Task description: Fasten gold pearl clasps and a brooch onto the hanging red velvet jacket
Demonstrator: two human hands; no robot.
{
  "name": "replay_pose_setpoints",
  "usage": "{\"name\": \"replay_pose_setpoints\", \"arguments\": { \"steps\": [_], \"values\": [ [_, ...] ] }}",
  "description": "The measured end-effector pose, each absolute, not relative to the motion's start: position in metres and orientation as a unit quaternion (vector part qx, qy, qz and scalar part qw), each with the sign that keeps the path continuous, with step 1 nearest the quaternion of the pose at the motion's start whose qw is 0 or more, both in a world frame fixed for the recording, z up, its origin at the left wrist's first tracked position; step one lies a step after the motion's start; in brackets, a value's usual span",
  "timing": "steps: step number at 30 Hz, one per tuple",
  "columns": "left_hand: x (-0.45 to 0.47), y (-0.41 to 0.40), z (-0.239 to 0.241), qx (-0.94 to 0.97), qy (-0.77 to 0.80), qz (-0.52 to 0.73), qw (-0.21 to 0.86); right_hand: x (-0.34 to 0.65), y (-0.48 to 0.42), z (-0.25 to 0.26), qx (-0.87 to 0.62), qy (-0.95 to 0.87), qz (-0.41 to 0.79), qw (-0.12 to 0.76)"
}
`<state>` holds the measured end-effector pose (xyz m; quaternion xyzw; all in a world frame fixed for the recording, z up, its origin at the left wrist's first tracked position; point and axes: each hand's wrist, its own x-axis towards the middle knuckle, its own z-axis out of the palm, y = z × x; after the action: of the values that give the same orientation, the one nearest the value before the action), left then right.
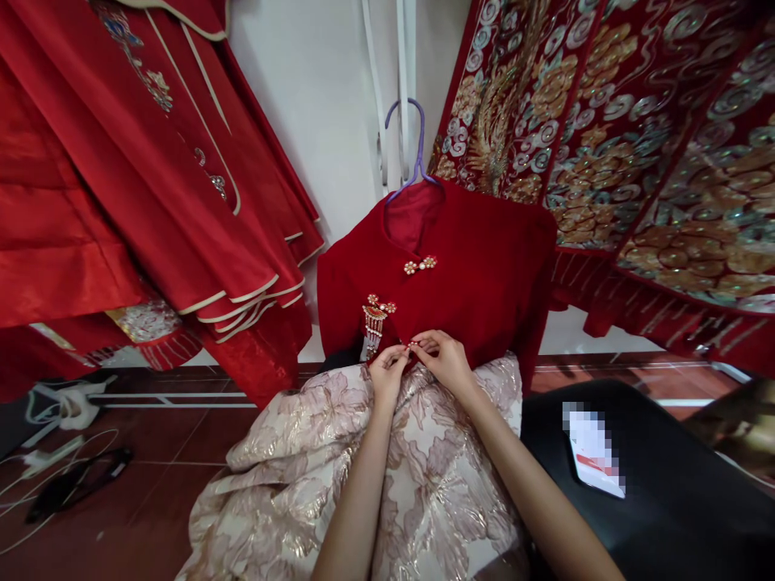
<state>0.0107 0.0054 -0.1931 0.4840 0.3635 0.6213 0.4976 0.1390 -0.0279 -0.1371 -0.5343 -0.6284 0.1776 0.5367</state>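
Observation:
A dark red velvet top (478, 274) hangs on a purple hanger (416, 149) in front of me. It has a pearl button clasp (420, 264) at the collar and a tasselled gold clasp (375, 319) lower on the front flap. My left hand (387, 373) and my right hand (444, 357) meet at the flap's edge below these. Both pinch a small pearl fastening (414, 346) between fingertips. A pale pink and gold brocade fabric (339, 468) lies beneath my forearms.
Red robes with cream trim (169, 186) hang at the left. Heavily embroidered red and gold garments (630, 137) hang at the right. A black seat (678, 492) holds a white card (596, 452). Cables and a white cloth (66, 452) lie on the red-brown floor.

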Motion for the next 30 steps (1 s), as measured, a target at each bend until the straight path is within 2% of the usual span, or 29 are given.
{"name": "replay_pose_setpoints", "arguments": {
  "steps": [7, 14, 20, 26, 30],
  "values": [
    [0.01, 0.002, -0.187, 0.53, 0.367, 0.623, 0.444, 0.135, -0.03, -0.138, -0.542, -0.631, 0.135, 0.538],
    [0.01, 0.004, -0.189, 0.533, 0.369, 0.613, 0.452, 0.136, -0.027, -0.142, -0.545, -0.634, 0.129, 0.533],
    [0.012, 0.004, -0.19, 0.494, 0.356, 0.623, 0.491, 0.151, -0.031, -0.129, -0.529, -0.628, 0.211, 0.531],
    [0.008, 0.003, -0.192, 0.426, 0.383, 0.692, 0.439, 0.172, -0.048, -0.095, -0.529, -0.555, 0.205, 0.609],
    [0.012, -0.005, -0.187, 0.524, 0.386, 0.649, 0.395, 0.174, -0.047, -0.097, -0.55, -0.589, 0.221, 0.549]
  ]
}}
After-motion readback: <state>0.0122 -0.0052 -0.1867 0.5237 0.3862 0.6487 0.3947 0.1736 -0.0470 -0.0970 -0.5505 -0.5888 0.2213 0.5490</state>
